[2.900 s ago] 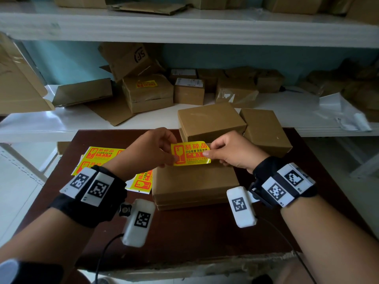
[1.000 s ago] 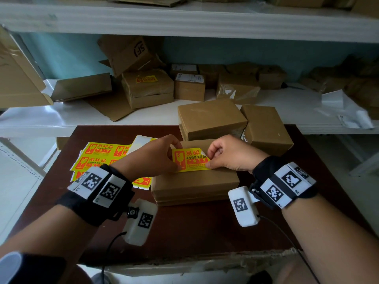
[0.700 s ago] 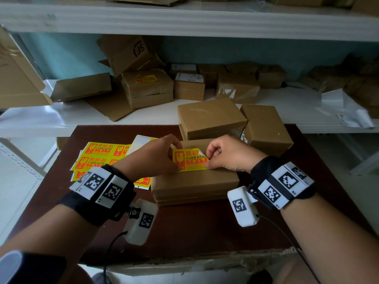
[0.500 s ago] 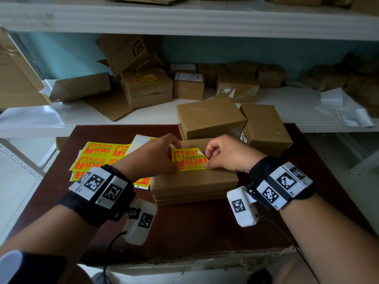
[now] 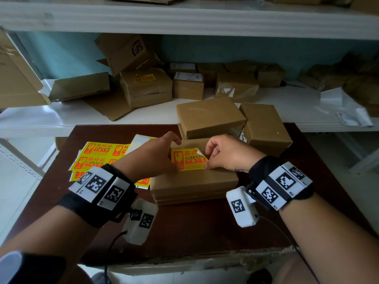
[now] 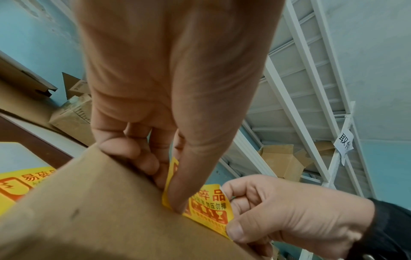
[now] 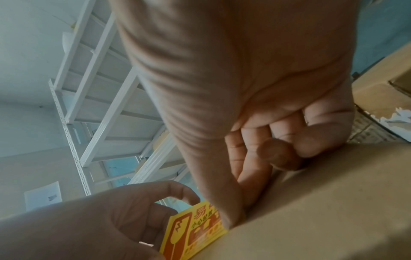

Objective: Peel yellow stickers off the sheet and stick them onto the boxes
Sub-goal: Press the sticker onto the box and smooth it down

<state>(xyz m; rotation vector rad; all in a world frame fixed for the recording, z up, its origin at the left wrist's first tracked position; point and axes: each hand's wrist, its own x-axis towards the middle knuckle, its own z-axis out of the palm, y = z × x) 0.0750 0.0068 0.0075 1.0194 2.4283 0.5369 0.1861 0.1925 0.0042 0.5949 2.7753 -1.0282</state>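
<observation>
Off beyond my left knuckles lies the sticker sheet (image 5: 98, 156). My left hand (image 5: 149, 156) pinches the left end of the yellow sticker (image 5: 189, 160), thumb pressing it onto the box (image 5: 194, 181); my right hand (image 5: 229, 153) pinches its right end (top corner curled up, white underside showing) between thumb and bent fingers.

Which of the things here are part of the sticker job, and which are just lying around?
Part of the job:
- yellow sticker, pinched by left hand and right hand
- flat box beneath it
- sticker sheet
- two plain boxes behind

Lying about:
- shelf clutter: open cartons, parcels, plastic sheet
</observation>
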